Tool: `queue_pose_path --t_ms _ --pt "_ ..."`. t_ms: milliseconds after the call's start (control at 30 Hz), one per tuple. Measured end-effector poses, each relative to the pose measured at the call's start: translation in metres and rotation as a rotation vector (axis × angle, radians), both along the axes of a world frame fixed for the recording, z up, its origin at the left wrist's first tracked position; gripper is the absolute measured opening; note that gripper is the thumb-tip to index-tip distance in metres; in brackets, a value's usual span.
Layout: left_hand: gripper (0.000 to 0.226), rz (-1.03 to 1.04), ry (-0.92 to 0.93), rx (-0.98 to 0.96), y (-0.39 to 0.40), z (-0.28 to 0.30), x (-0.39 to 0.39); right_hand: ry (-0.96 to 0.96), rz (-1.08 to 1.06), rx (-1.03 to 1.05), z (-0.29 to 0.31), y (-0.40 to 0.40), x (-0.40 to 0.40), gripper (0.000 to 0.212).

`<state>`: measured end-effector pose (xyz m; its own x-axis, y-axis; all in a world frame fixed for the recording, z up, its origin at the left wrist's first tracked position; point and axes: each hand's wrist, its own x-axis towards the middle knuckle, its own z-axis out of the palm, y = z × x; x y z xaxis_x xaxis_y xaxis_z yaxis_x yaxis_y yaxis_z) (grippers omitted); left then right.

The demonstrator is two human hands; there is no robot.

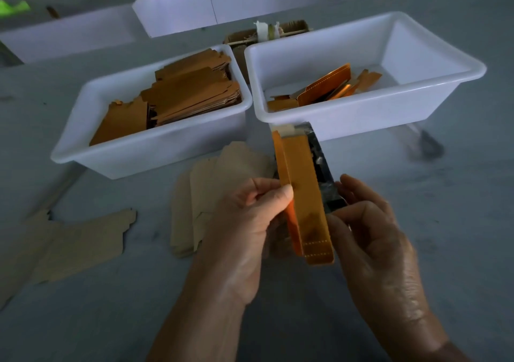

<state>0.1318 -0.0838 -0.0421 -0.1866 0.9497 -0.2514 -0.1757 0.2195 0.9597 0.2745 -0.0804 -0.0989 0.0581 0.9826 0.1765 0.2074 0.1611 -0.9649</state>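
A long orange carton (304,192), partly folded into a narrow box, is held above the table between both hands. My left hand (250,222) pinches its left edge with thumb and fingers. My right hand (372,239) holds its right side with curled fingers, where a dark shiny panel (326,186) shows behind the orange face. The left white tub (155,150) holds a stack of flat orange carton blanks (189,91). The right white tub (361,114) holds a few folded orange cartons (325,86).
Flat tan cardboard pieces (211,192) lie on the grey table under my hands, and another tan sheet (64,247) lies at the left. White boxes (194,8) and a small cardboard tray with scraps (267,33) stand behind the tubs.
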Motion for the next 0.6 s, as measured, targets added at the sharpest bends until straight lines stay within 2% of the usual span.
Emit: queue_pose_path --t_ms 133,300,433,500,600 --pt "0.004 -0.144 0.115 0.135 0.000 0.005 -0.007 -0.028 -0.031 0.025 0.002 -0.001 -0.003 0.010" --pt "0.009 -0.311 0.354 0.149 -0.002 0.006 0.000 -0.099 -0.027 0.048 0.001 0.000 -0.003 0.009" --pt "0.005 -0.324 0.526 0.168 0.000 0.009 0.004 -0.177 -0.025 0.128 0.009 0.001 -0.005 0.015" --pt "0.004 -0.327 0.552 0.166 0.000 0.011 0.006 -0.240 -0.033 0.167 0.014 0.001 -0.007 0.019" --pt "0.004 -0.329 0.565 0.159 0.001 0.013 0.006 -0.268 -0.013 0.108 0.016 0.002 -0.002 0.016"
